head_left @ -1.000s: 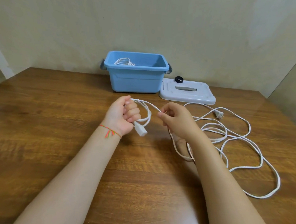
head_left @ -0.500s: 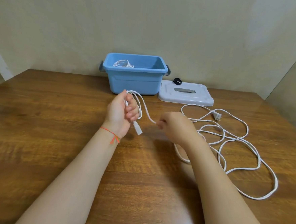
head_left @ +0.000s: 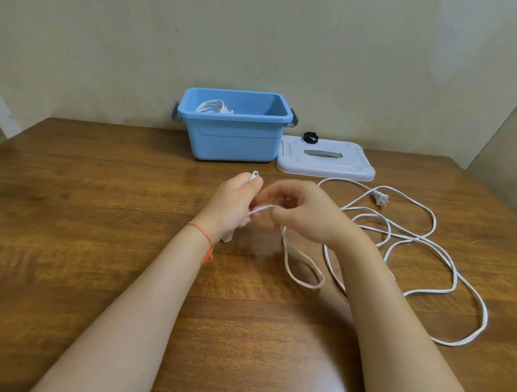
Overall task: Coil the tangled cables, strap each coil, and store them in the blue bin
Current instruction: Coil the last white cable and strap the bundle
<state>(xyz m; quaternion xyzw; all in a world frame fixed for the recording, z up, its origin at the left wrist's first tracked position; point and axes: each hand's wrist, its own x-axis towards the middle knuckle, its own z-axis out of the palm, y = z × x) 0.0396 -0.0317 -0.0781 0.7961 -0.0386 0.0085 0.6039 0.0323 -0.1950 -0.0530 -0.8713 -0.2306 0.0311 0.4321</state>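
A long white power cable (head_left: 407,237) lies in loose tangled loops on the right half of the wooden table (head_left: 95,230), its plug (head_left: 382,199) near the lid. My left hand (head_left: 230,204) grips a small coil of this cable, a loop showing above the fist and the connector end poking out below. My right hand (head_left: 303,212) pinches the cable right beside the left hand, and a loop hangs from it onto the table. The blue bin (head_left: 234,136) stands open at the back with a coiled white cable (head_left: 213,107) inside.
The bin's white lid (head_left: 325,162) lies flat to the right of the bin, with a black strap (head_left: 311,137) on its far edge. A wall runs behind the table, and another surface closes in at the far right.
My right hand has moved left, up against the left hand, bringing more cable to the coil. The left hand has turned so its back faces me. The loose loops have shifted slightly.
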